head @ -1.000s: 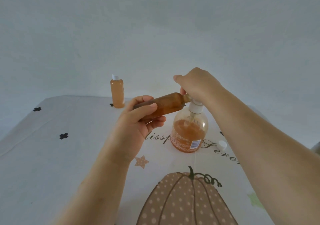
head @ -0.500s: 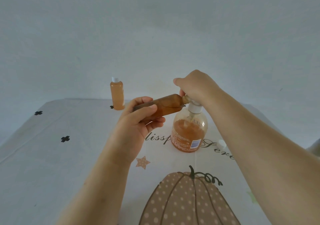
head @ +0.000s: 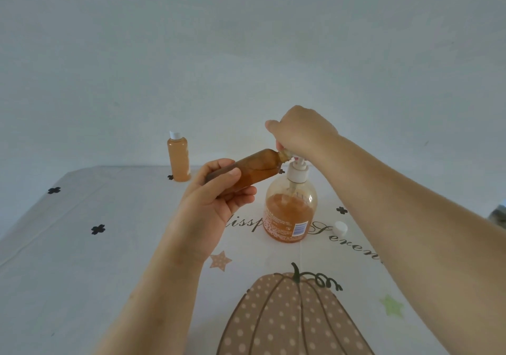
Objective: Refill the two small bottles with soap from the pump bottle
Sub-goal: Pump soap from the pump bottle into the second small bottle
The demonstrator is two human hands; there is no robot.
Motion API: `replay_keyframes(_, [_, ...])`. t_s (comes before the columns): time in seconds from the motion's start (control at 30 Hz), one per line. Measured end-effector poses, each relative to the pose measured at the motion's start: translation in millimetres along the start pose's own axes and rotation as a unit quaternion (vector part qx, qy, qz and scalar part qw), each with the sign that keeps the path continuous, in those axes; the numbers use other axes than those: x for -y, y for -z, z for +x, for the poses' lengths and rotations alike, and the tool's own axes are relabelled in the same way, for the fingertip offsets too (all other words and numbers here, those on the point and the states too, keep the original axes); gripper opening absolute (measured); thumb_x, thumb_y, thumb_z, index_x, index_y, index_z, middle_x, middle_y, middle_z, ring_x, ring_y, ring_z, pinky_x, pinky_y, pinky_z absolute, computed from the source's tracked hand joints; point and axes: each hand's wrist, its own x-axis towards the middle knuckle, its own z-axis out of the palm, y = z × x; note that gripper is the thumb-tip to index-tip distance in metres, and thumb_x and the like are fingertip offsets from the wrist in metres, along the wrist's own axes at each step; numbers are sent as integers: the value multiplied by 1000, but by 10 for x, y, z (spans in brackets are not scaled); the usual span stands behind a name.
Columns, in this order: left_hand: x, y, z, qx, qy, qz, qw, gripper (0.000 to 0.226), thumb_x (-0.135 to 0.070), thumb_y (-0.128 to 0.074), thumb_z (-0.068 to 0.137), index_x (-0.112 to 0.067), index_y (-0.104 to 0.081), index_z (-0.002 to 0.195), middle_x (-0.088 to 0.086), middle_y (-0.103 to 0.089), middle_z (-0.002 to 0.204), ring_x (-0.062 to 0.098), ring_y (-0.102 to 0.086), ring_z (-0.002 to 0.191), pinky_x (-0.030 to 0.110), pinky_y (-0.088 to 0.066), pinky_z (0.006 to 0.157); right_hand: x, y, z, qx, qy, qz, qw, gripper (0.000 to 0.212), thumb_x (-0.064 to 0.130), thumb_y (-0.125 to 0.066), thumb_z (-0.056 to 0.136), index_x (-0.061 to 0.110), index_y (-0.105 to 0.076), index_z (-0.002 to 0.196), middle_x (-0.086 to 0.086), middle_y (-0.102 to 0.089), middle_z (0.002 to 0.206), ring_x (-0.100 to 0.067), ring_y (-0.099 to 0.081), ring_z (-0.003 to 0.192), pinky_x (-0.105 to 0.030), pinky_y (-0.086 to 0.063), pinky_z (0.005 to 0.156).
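Note:
My left hand (head: pixel 212 204) grips a small amber bottle (head: pixel 256 170), uncapped and tipped almost level, its mouth against the pump spout. The pump bottle (head: pixel 290 209) stands on the table, about half full of orange soap, with a white pump head. My right hand (head: pixel 299 133) sits on top of the pump, fingers curled over its head; the spout tip is hidden under it. A second small bottle (head: pixel 178 157), full of orange soap and wearing a white cap, stands upright at the far left of the table.
A loose white cap (head: pixel 340 228) lies on the tablecloth (head: pixel 68 259) right of the pump bottle, close to my right forearm. The cloth has a pumpkin print, stars and black crosses. A plain wall rises just behind the table's far edge.
My right hand has risen a little and the pump head has come up, showing more of its white stem. The left hand keeps the small bottle at the spout.

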Motion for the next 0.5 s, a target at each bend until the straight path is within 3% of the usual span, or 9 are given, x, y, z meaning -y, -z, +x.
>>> replay_keyframes(0.13, [7,7,8,-2,5,-4,1000,22,-10,-63,76,-9,-60,97,12,-70,83,27,-68,70,30,-57,66,8,-17,5,31,-16,27,999,44,39,-44,100,8,-75,92,-2,-62,57,-19,-59,51,-26,-44,57])
replay_keyframes(0.3, [10,11,19,0,7,2,1000,23,-10,-62,75,-8,-59,98,12,-70,82,27,-68,69,30,-57,65,-14,-36,11,35,-21,36,999,46,41,-44,100,8,-74,94,-2,-61,58,-19,-58,53,-28,-45,62])
replay_keyframes(0.5, [22,31,41,-13,10,13,1000,20,-9,-62,72,-10,-61,92,11,-69,78,27,-67,65,30,-56,61,-69,-152,93,23,-26,26,999,34,34,-50,95,11,-75,93,-2,-64,71,-21,-58,63,-29,-42,61])
